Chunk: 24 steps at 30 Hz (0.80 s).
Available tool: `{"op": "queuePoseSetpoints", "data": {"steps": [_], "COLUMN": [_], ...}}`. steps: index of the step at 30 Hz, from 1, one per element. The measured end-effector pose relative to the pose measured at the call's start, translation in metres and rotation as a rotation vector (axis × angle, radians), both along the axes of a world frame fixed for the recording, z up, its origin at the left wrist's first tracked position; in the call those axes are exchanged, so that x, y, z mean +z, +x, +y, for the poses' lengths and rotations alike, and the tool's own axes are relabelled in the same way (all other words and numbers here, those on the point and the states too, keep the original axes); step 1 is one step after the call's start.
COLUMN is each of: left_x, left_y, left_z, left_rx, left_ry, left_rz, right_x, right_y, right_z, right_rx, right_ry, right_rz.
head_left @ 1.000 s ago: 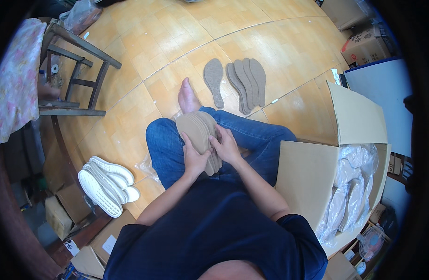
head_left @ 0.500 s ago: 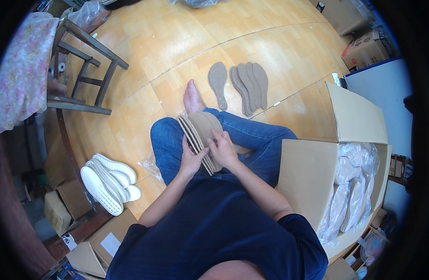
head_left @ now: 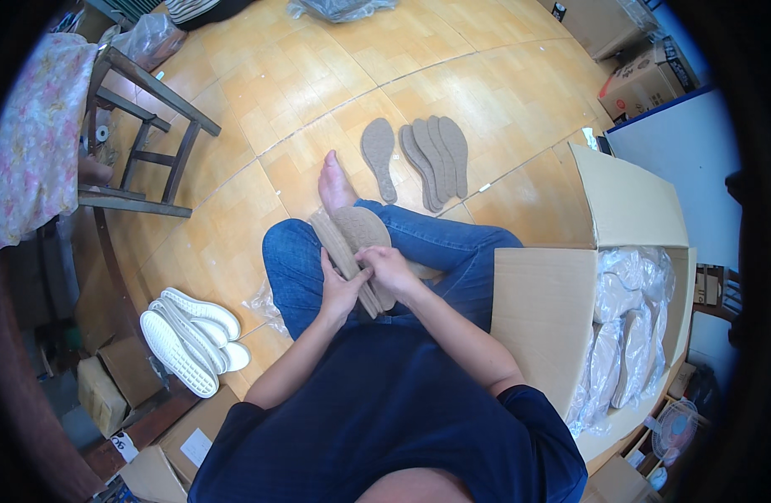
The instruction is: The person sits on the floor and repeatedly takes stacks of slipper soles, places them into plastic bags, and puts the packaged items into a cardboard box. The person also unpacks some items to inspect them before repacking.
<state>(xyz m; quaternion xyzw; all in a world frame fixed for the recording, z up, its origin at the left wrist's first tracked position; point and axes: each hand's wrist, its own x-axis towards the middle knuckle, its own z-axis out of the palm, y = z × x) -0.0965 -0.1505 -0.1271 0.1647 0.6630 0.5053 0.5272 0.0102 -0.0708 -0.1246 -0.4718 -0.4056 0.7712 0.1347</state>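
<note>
Several brown insoles (head_left: 331,233) stand bunched on edge over the lap in the head view, gripped by the left hand (head_left: 342,293). Half a second ago their edges were fanned apart; now they are pressed together. The right hand (head_left: 389,272) lies over a flat insole (head_left: 364,225) just beside the bunch, fingers curled; whether they pinch it, I cannot tell. More loose insoles (head_left: 444,159) lie farther off on the floor (head_left: 293,92), whose right edge holds an open carton (head_left: 540,314).
</note>
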Motion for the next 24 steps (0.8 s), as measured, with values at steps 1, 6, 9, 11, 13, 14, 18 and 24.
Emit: {"op": "queuePoseSetpoints", "data": {"steps": [1, 6, 9, 11, 13, 14, 18, 24], "left_x": [0.003, 0.039, 0.067, 0.083, 0.095, 0.099, 0.112, 0.122], "left_y": [-0.002, -0.025, -0.038, -0.043, -0.041, -0.037, -0.02, -0.008], "left_z": [0.0, -0.008, -0.011, -0.006, 0.004, 0.01, 0.028, 0.03], "left_rx": [0.019, 0.166, 0.129, 0.06, 0.027, 0.006, -0.074, -0.056], "left_ry": [0.044, 0.161, 0.308, 0.384, 0.434, 0.442, 0.511, 0.483], "left_rz": [0.003, -0.328, -0.436, -0.528, -0.556, -0.563, -0.509, -0.539], "right_x": [0.005, 0.029, 0.051, 0.067, 0.083, 0.09, 0.105, 0.116], "right_y": [-0.003, -0.007, 0.003, 0.007, 0.01, 0.011, 0.013, 0.009], "right_z": [-0.002, 0.004, 0.021, 0.027, 0.03, 0.03, 0.023, 0.013], "right_rx": [0.048, -0.011, -0.133, -0.164, -0.176, -0.182, -0.179, -0.292], "right_ry": [0.032, 0.041, 0.207, 0.226, 0.236, 0.225, 0.286, 0.421], "right_rz": [0.03, 0.194, 0.126, 0.157, 0.22, 0.243, 0.342, 0.415]}}
